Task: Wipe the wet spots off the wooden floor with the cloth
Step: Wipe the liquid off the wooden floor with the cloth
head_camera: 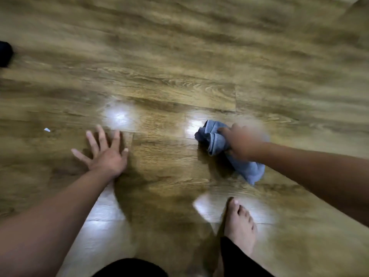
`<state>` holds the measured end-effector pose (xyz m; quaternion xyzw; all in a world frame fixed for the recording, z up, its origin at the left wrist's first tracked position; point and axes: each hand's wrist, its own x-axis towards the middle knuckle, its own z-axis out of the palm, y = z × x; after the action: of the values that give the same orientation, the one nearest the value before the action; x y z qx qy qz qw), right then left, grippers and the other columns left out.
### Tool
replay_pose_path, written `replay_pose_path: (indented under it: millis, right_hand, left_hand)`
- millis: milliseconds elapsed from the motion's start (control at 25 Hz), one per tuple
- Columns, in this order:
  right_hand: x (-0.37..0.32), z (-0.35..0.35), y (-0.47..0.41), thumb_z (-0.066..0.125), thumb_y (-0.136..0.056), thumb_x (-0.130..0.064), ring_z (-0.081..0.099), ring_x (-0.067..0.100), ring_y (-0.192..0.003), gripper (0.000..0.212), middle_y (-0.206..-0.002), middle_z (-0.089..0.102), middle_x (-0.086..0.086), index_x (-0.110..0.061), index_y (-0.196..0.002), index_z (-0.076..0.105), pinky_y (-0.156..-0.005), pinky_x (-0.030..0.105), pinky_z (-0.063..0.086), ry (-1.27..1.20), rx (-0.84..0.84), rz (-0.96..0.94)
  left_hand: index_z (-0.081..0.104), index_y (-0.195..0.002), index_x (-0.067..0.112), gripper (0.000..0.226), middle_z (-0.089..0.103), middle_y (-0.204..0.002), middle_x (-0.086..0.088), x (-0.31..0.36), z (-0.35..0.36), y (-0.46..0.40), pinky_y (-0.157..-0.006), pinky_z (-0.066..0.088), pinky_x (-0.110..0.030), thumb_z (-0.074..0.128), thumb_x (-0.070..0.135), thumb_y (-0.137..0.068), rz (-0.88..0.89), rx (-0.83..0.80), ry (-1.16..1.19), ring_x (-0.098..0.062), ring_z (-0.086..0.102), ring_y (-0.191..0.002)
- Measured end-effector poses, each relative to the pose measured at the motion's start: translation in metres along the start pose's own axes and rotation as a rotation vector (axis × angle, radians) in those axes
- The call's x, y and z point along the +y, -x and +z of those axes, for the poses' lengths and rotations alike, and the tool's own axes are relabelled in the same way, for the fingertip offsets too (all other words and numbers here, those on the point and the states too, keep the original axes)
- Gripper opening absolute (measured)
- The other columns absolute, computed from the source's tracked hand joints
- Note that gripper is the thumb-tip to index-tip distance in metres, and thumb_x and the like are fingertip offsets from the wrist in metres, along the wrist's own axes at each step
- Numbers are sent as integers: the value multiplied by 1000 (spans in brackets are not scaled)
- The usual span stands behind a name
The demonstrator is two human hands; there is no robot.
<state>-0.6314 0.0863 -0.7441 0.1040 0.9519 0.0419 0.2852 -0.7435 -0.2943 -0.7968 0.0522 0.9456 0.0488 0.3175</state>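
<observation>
Meanwhile, right hand (242, 143) gripped the blue cloth (216, 143) on the wooden floor (179, 56); left hand (105, 154) lay flat, fingers (100, 133) spread.

**Bare arms, bare foot, black legwear**

No sleeves are seen on either arm: the left forearm (60, 212) and the right forearm (311, 168) are uncovered to the frame edges. Nothing is worn on the left hand (103, 154); the right hand (242, 141) is blurred, so rings or bands cannot be made out. One bare foot (239, 224) is shown, its toenails visible. Black fabric is seen at the knee (129, 268) and along the lower leg (235, 258) at the near edge.
</observation>
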Motion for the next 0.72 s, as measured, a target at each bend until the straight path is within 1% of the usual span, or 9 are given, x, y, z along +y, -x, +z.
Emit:
replay_pose_path:
  millis: [120, 200, 280, 360, 400, 440, 520, 640, 720]
  right_hand:
    - [-6, 27, 28, 57, -88, -52, 41, 38, -120, 73, -137, 36, 10, -41, -148, 17, -98, 53, 36, -95, 103, 66]
    - [-24, 52, 38, 52, -87, -50, 39, 38, -118, 71, -139, 37, 11, -40, -150, 20, -102, 55, 32, -118, 227, 60]
    - [-34, 68, 39, 53, -83, -50, 42, 38, -114, 72, -138, 42, 12, -41, -150, 27, -104, 57, 31, -159, 323, 42]
    - [-23, 82, 45, 57, -79, -51, 46, 37, -110, 73, -135, 47, 10, -41, -148, 35, -100, 54, 35, -202, 382, 26]
    - [-8, 87, 51, 58, -78, -52, 48, 37, -109, 74, -133, 48, 9, -42, -148, 36, -96, 52, 37, -220, 381, 68]
    - [10, 93, 57, 59, -79, -53, 48, 37, -108, 76, -131, 48, 9, -43, -150, 34, -92, 50, 37, -236, 374, 152]
    - [62, 115, 74, 58, -81, -54, 47, 36, -109, 79, -127, 46, 11, -44, -152, 25, -91, 49, 35, -299, 336, 429]
    - [134, 166, 125, 59, -84, -52, 42, 40, -117, 79, -133, 42, 16, -44, -153, 22, -98, 54, 33, -438, 283, 910]
    - [165, 193, 158, 58, -85, -52, 41, 43, -120, 76, -134, 41, 19, -41, -153, 24, -102, 58, 32, -571, 279, 1199]
  left_hand:
    - [-6, -158, 49, 68, -40, -160, 7, 87, -5, -5, -111, -15, -71, 31, 60, -103, 300, -105, -75, -26, -38, -146]
    - [-4, -158, 49, 64, -38, -160, 10, 143, -6, -9, -113, -13, -70, 31, 56, -104, 486, -97, -153, -23, -37, -147]
    - [1, -159, 47, 61, -31, -164, 11, 180, -7, -19, -116, -10, -69, 30, 52, -105, 531, -60, -125, -21, -31, -150]
    - [8, -161, 43, 61, -24, -167, 9, 204, -1, -25, -119, -6, -67, 33, 50, -106, 491, -69, -66, -20, -25, -153]
    - [9, -161, 41, 62, -23, -167, 8, 213, 7, -28, -120, -5, -66, 34, 51, -106, 482, -75, -66, -20, -24, -153]
    - [9, -162, 40, 63, -23, -167, 8, 218, 12, -29, -120, -6, -65, 35, 52, -105, 478, -83, -96, -20, -23, -153]
    - [11, -162, 34, 65, -21, -168, 7, 238, 26, -30, -119, -8, -65, 35, 52, -105, 508, -73, -204, -20, -22, -154]
    - [37, -154, 18, 55, -3, -171, 5, 277, 35, -28, -119, -7, -66, 37, 43, -105, 642, 54, -279, -16, -13, -156]
    - [47, -145, 21, 47, 7, -171, 4, 303, 35, -30, -117, -9, -67, 41, 41, -103, 746, 115, -251, -15, -7, -156]
